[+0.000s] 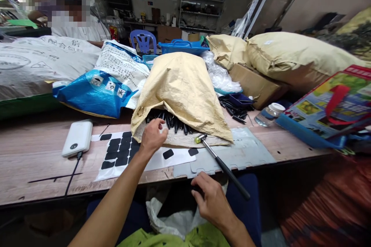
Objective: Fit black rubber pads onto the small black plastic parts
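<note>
My left hand (152,137) reaches to the open mouth of a tan woven sack (185,92) lying on the wooden table (31,166). Its fingers curl into the black rods (176,124) spilling from the sack; what they hold is hidden. Under that wrist lies a white sheet of black rounded pads (120,152). My right hand (211,198) rests at the table's front edge, fingers curled together over the dark opening of a white bag (174,220) on my lap. A small hammer (220,164) lies between the hands, its handle overhanging the edge.
A white power bank (77,138) with a cable sits at left. A grey plastic sheet (249,154), a water bottle (268,113), a tray of black rods (239,102) and a colourful bag (333,104) lie at right. Full sacks line the back, where another person (78,26) sits.
</note>
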A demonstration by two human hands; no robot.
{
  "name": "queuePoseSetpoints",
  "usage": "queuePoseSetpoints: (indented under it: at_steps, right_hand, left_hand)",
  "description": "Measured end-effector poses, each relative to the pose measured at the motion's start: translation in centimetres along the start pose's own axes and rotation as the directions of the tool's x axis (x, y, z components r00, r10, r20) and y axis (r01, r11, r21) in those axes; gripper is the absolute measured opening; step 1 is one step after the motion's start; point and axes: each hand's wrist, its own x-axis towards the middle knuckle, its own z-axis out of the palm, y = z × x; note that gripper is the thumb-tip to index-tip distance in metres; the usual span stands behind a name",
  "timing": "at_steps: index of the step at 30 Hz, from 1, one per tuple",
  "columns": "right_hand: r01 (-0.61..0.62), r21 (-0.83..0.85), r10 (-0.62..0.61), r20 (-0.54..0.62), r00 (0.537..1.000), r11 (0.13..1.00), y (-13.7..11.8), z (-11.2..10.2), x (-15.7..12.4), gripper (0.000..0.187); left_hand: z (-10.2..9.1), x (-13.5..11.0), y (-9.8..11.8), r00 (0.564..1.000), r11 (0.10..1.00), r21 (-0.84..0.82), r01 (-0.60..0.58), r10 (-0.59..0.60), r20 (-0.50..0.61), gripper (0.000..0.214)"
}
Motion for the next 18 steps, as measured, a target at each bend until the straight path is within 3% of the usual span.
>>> queuePoseSetpoints:
  at_steps: [4,7,10,13,15,16,18]
  right_hand:
    - [0.049,-0.140,-0.052,-0.022,0.998,0.989,-0.2,1.7,-0.4,0.022]
    - [0.084,-0.191,-0.079,0.035,0.996,0.978,0.0,2.5,-1.0,0.025]
    - [0.066,-0.244,-0.040,0.113,0.993,0.968,0.7,3.9,-1.6,0.030]
    - [0.005,-0.270,0.042,0.167,0.985,0.963,1.7,5.3,-1.9,0.034]
    - [-0.023,-0.258,0.075,0.192,0.978,0.966,1.9,5.8,-1.8,0.032]
    - [-0.028,-0.244,0.078,0.199,0.977,0.969,1.9,5.8,-1.8,0.029]
    - [-0.011,-0.184,0.050,0.204,0.978,0.983,1.4,5.3,-1.5,0.026]
  left_hand:
    - [1.3,3.0,-1.4,0.954,0.901,0.313,0.300,-0.284,-0.095,0.029]
    - [1.9,3.5,-2.3,0.929,0.856,0.364,0.367,-0.359,-0.093,0.033]
    - [1.6,3.3,-2.8,0.930,0.871,0.326,0.367,-0.354,-0.103,0.032]
    - [0.7,2.6,-2.6,0.942,0.929,0.156,0.336,-0.326,-0.085,0.033]
    - [0.3,1.9,-1.9,0.940,0.937,-0.102,0.334,-0.339,-0.036,0.037]
    - [0.2,1.5,-1.4,0.933,0.898,-0.266,0.351,-0.359,0.018,0.039]
    - [0.4,0.5,-0.5,0.900,0.712,-0.555,0.430,-0.388,0.199,0.043]
